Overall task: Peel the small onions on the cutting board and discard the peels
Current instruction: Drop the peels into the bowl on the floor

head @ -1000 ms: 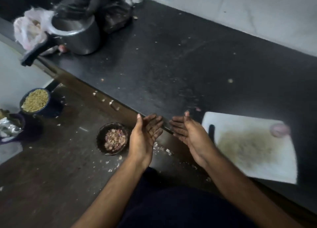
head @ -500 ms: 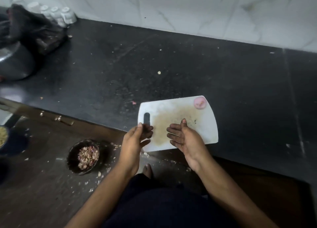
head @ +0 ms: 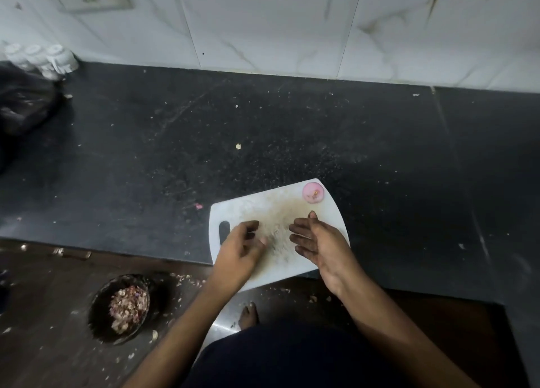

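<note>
From the head view, both hands are held over the white cutting board [head: 280,209], which overhangs the front edge of the dark bench [head: 292,130]. The left hand [head: 241,249] is loosely curled and the right hand [head: 317,243] spread — nothing is gripped by either. One small onion [head: 313,192], seemingly peeled, lies at the board's far right corner. Scrap-clearing is judged in hand; a sweep toward the bowl of peels [head: 122,307] on the floor below is called for next. Nothing obstructs it.

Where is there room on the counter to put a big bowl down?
The dark counter is bare between the cutting board and the tiled wall, and right of the board. It's crowded at the board, where both hands hover near the onion.
</note>
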